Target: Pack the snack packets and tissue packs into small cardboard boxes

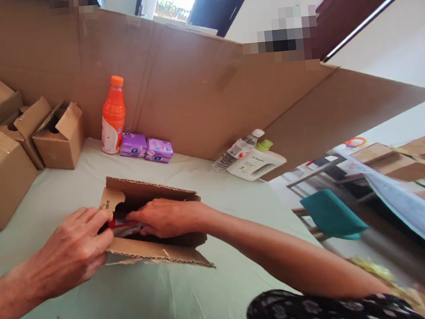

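Note:
An open cardboard box [152, 192] lies on the pale green tabletop [143, 299] in front of me. Both hands reach into it. My left hand [73, 248] is at the box's left end, fingers curled against a red packet [123, 228] inside. My right hand [163, 217] lies over the same packet from the right, fingers pressed down on it. Most of the packet is hidden by the hands and the box flaps.
An orange drink bottle [112, 116] and two purple packets [146, 149] stand against the tall cardboard wall [198, 86]. Several small cartons [58, 135] sit at the left. A clear water bottle [237, 150] and a white jug [256, 163] lie at the right edge; a teal chair [331, 214] is beyond.

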### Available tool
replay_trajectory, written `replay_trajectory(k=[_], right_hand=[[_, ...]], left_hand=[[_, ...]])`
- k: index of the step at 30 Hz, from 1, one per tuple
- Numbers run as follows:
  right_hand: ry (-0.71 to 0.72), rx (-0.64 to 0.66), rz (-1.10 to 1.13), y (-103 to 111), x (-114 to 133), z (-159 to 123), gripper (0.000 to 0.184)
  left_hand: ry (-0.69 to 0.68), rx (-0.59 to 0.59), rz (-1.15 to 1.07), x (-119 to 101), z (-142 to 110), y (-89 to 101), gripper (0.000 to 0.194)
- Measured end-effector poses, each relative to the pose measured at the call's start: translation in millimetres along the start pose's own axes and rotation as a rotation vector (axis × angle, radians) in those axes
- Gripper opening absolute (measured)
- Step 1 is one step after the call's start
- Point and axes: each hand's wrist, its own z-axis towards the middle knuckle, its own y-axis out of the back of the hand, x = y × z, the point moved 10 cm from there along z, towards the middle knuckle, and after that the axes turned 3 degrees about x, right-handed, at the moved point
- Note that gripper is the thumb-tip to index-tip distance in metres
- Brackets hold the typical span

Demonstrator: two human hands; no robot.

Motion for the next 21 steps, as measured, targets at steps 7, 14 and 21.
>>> replay_trajectory(k=[7,14,21], right_hand=[[-0.232,-0.159,0.055,11,-47,-86,0.037],[-0.009,-0.292,0.051,-7,-26,-87,0.021],[-0.036,-0.879,0.169,21,-43,-156,0.02]], left_hand=[[0.162,-0.098,-0.302,26,-24,-6.0,0.026],[0.294,-0.156,-0.366,36,-21,-14.4,0.019],[0.25,-0.089,-0.353,41,-14,-15.3,0.016]])
